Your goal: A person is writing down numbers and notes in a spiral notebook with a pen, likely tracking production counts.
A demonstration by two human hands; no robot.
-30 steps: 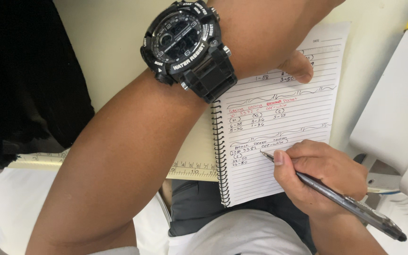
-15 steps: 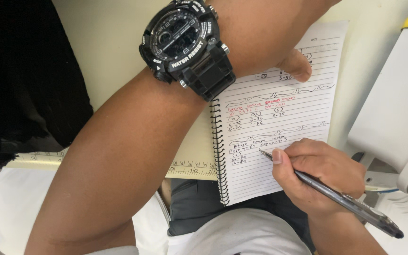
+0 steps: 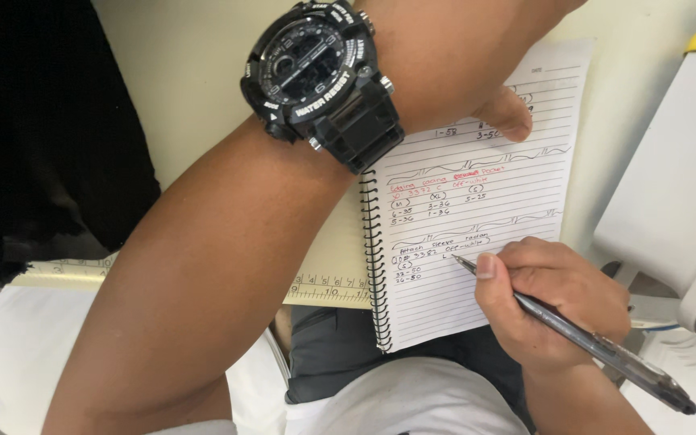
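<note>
A spiral-bound lined notebook [image 3: 485,217] lies on a pale table, its page partly filled with black and red handwriting. My right hand [image 3: 553,302] grips a dark pen [image 3: 598,342], and the pen tip touches the page near the lower written lines. My left hand [image 3: 477,72] rests flat on the top of the page, thumb pressing the paper. A chunky black digital wristwatch [image 3: 320,80] sits on my left wrist, and that forearm crosses the middle of the view.
A yellow ruler strip [image 3: 328,286] runs along the table's near edge. Black fabric [image 3: 34,137] lies at the left. A white machine body [image 3: 678,185] with a yellow strip stands at the right. My lap in white and dark cloth [image 3: 388,387] is below.
The pen tip has shifted slightly right along the written line. My left hand and arm have stayed put.
</note>
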